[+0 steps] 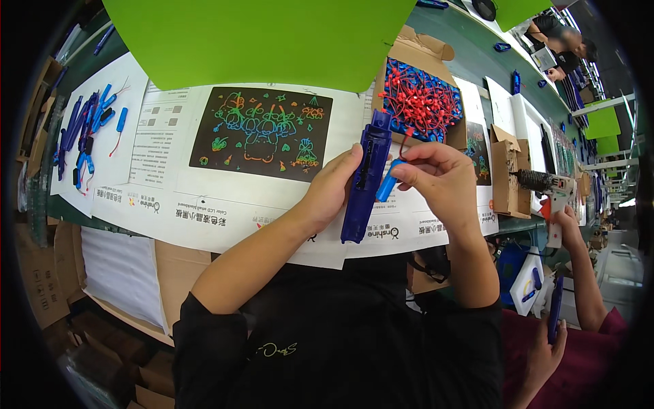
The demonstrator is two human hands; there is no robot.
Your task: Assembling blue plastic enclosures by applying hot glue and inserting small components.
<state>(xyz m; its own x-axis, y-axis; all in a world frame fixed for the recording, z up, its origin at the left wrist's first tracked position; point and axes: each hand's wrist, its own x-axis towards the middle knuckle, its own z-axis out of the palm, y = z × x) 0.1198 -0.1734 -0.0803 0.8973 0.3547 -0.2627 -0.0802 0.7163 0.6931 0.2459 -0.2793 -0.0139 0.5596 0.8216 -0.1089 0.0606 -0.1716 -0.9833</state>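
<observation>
My left hand [332, 183] is closed around a long dark-blue plastic housing [364, 187], held upright and slightly tilted over the paper sheets. A hollow, dark inner side shows along its upper part. Just right of it, my right hand [441, 183] pinches a bright-blue cylindrical battery [388, 181] between thumb and fingers. A thin red lead rises from the battery's top end to above the fingers. The battery is close beside the housing; whether they touch I cannot tell.
Beyond my right hand stands a cardboard box [424, 45] full of blue batteries with red leads [419, 102]. Loose batteries [121, 120] and dark-blue housings [70, 129] lie at left. A green panel [252, 41] borders the sheets. At right, a co-worker's hand [567, 221] holds a glue gun [560, 198].
</observation>
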